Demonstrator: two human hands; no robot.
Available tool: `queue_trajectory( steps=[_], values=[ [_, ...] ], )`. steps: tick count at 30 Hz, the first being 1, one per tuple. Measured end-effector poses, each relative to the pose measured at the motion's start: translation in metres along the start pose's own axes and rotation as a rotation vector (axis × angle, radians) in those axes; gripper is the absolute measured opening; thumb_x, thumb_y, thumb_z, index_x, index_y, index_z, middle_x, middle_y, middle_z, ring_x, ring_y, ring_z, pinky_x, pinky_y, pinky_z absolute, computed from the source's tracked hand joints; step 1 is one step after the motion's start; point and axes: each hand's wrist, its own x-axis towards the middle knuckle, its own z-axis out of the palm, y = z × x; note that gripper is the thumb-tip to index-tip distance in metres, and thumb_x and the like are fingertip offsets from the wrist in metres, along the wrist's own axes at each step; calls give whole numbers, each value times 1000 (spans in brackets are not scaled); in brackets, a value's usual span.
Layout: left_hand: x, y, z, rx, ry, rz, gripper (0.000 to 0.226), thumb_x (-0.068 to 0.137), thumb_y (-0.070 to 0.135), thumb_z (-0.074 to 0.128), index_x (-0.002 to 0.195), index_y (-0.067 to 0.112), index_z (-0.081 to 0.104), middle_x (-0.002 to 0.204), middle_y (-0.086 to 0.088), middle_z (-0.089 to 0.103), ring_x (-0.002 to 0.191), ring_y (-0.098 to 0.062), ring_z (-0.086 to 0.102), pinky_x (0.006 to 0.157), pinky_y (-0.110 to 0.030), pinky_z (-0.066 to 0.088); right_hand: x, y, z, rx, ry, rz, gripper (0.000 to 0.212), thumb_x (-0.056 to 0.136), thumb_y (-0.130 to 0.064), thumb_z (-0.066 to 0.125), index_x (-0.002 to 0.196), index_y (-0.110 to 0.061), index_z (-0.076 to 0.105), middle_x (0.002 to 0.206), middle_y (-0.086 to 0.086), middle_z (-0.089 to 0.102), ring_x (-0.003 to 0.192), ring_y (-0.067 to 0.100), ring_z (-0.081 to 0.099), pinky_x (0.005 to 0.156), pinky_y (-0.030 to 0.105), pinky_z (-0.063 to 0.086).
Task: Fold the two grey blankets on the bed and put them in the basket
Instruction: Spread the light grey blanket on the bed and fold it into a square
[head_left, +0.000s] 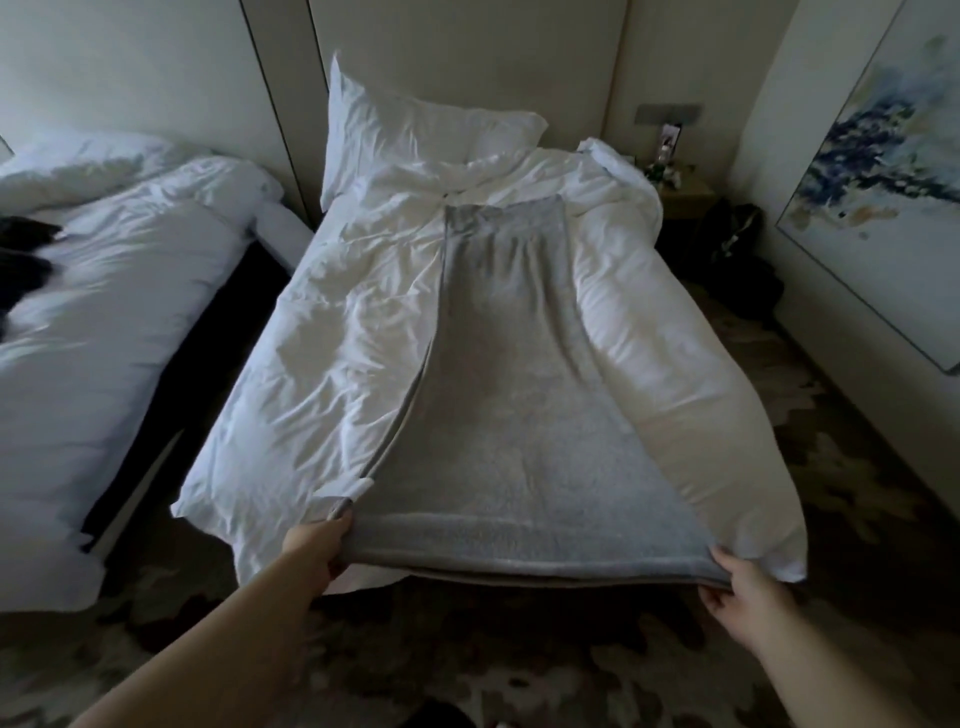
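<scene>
You are holding the grey blanket (519, 405) by its two near corners. Your left hand (314, 545), at the lower left of the frame, is pinching one corner with its fingers curled over the cloth, and your right hand (748, 597), at the lower right, is clamping the other. The blanket is lying as a long strip down the middle of the bed (291, 395), on the white duvet, with its far end reaching just short of the pillow (415, 130) in the upper centre. Its near edge is hanging lifted off the foot of the bed and is showing two layers, so it is probably doubled lengthwise already. It is looking soft, limp and fairly light, so it is likely going to sag between your hands and drag on the duvet. Taking both layers together at each corner and keeping the edge taut should be stopping them from sliding apart as you are carrying it toward the far end. The basket is not showing anywhere in the frame.
</scene>
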Motion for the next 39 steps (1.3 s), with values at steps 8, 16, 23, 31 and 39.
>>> queue_trajectory(
  steps=[8, 16, 23, 31, 39],
  values=[
    [-38, 15, -30, -220, -143, 2, 19, 87, 11, 68, 81, 9, 50, 72, -7, 45, 49, -13, 47, 32, -14, 40, -46, -19, -18, 86, -71, -173, 10, 90, -18, 64, 95, -14, 56, 113, 7, 56, 87, 20, 56, 71, 32, 46],
    [-77, -45, -80, -280, -105, -80, 26, 84, 21, 72, 76, 13, 49, 66, -3, 44, 48, -12, 43, 30, -10, 34, -72, 39, -73, 99, -15, -79, 9, 90, -18, 62, 94, -20, 54, 98, 4, 57, 81, 19, 55, 66, 32, 46],
    [-91, -72, -97, -318, -230, -262, 19, 90, 19, 64, 75, 13, 53, 67, -3, 45, 39, -11, 49, 31, -12, 37, -82, 73, -102, 83, -27, -45, 8, 91, -19, 61, 88, -19, 54, 96, 6, 57, 84, 21, 56, 83, 35, 44],
    [-94, -73, -86, -449, -265, -315, 14, 85, 26, 66, 85, 16, 56, 69, -1, 51, 60, -12, 48, 50, -24, 42, -78, 79, -102, 160, -58, -34, 8, 88, -20, 63, 94, -18, 58, 100, 6, 61, 90, 21, 60, 67, 32, 46],
    [-67, -41, -42, -574, -285, -268, 21, 91, 25, 57, 73, 15, 52, 63, 1, 47, 57, -10, 44, 56, -21, 38, -43, 41, -58, 237, -85, -63, 9, 91, -18, 58, 99, -17, 60, 101, 6, 62, 90, 20, 60, 67, 31, 47]
  ],
)
